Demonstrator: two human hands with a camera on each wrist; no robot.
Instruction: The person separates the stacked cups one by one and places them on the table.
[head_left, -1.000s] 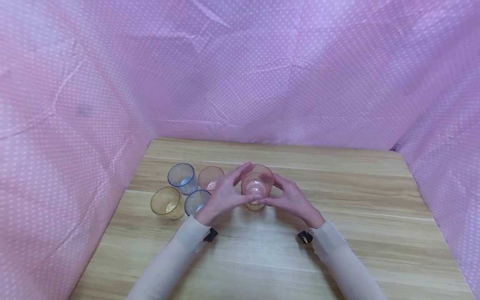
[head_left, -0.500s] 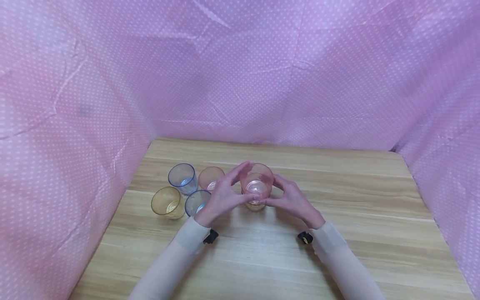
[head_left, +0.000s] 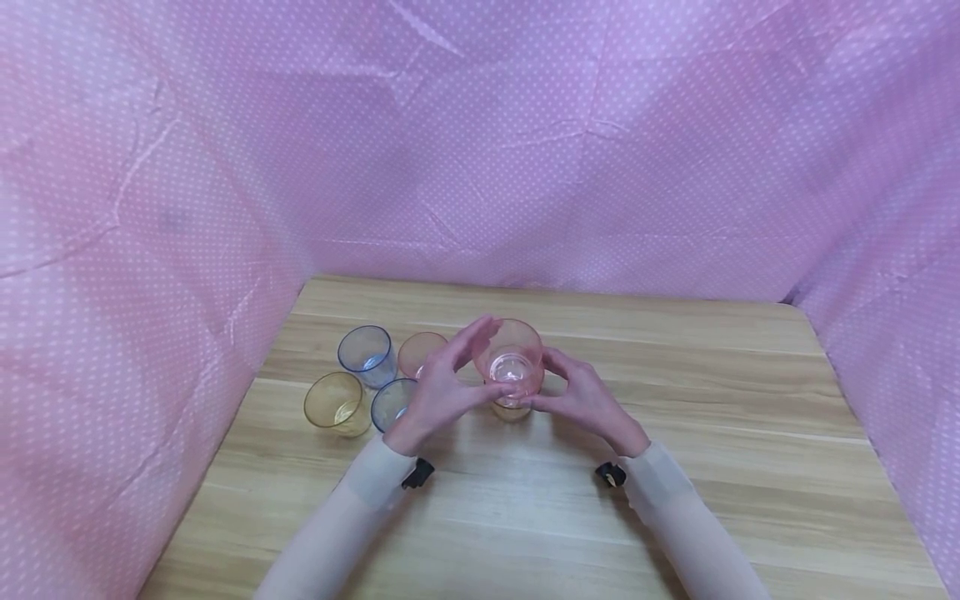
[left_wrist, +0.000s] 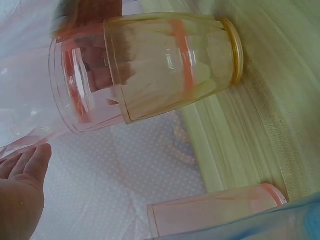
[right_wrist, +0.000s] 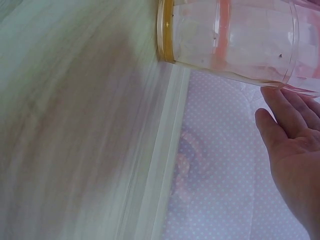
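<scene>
In front of me a stack of clear tumblers stands upright on the table. A yellow tumbler is at the bottom, with a pink tumbler nested in it. A second pink tumbler sits partly inside that one and rises above it. My left hand holds this upper tumbler from the left, thumb across its near side. From the right my right hand grips the stack lower down, its fingertips near the yellow rim in the right wrist view. Some fingers are hidden behind the tumblers.
Left of the stack stand a blue tumbler, a yellow tumbler, a blue-rimmed tumbler and a pink tumbler, the last two partly behind my left hand. Pink dotted cloth surrounds the wooden table.
My left hand and the upper pink tumbler have risen a little and shifted slightly left. The right hand and the yellow tumbler have stayed nearly in place.
</scene>
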